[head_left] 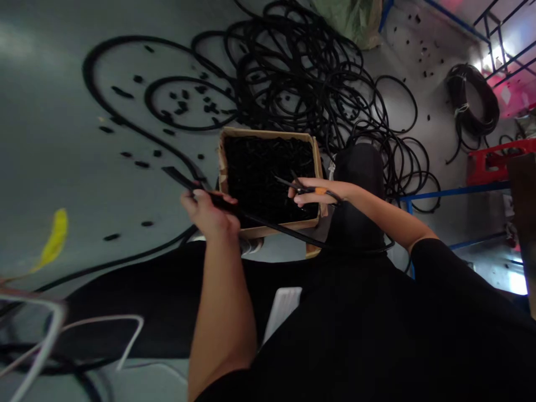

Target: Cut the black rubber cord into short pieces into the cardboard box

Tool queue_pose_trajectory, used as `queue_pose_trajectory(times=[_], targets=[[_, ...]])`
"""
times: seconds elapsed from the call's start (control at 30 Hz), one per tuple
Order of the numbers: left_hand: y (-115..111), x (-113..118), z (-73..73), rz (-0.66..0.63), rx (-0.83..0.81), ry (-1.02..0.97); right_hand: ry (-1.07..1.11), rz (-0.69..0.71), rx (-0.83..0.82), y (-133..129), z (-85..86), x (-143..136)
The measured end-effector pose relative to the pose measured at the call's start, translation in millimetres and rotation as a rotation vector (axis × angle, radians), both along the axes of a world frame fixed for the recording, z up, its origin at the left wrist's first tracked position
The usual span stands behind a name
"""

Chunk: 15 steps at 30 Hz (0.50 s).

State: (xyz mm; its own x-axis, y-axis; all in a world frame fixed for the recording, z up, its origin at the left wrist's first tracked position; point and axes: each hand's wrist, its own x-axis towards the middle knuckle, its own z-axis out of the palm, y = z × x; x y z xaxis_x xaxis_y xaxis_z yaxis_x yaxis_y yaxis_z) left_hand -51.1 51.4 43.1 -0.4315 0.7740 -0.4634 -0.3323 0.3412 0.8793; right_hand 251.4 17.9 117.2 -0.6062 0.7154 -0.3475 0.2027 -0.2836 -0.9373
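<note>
My left hand [211,215] is wrapped round a black hose [278,228], at the left edge of a cardboard box [268,134]. One flat end of the hose sticks out past the fingers, up and to the left; the other part runs right across the box's near edge toward my leg. Over the right side of the box, my right hand [312,191] holds scissors [320,191] with orange on the handle, their blades pointing left and parted. Many short black pieces [262,167] fill the box.
Tangled black hose [288,72] covers the floor beyond the box. Cut black pieces [182,106] lie scattered at the left. A coiled bundle [463,106], a red stool [486,167] and blue metal frames [456,191] stand right. A yellow object [54,240] is far left.
</note>
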Motion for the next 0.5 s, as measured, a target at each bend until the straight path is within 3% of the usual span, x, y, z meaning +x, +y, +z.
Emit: queue_pose_trajectory(times=[0.17,0.3,0.4,0.5], targets=[[-23,9,-8.3,-0.374,-0.022,-0.082,-0.118,-0.075,-0.193,5,-33.7,-40],[-35,17,-20.4,-0.533,-0.054,-0.023,-0.218,-0.149,-0.326,-6,-53.6,-50],[-38,21,-31.6,-0.623,-0.076,0.046,-0.293,-0.136,-0.271,-9,-72.1,-46],[-37,23,-44.2,-0.729,-0.012,0.219,-0.409,-0.078,-0.078,-4,-90.2,-36]])
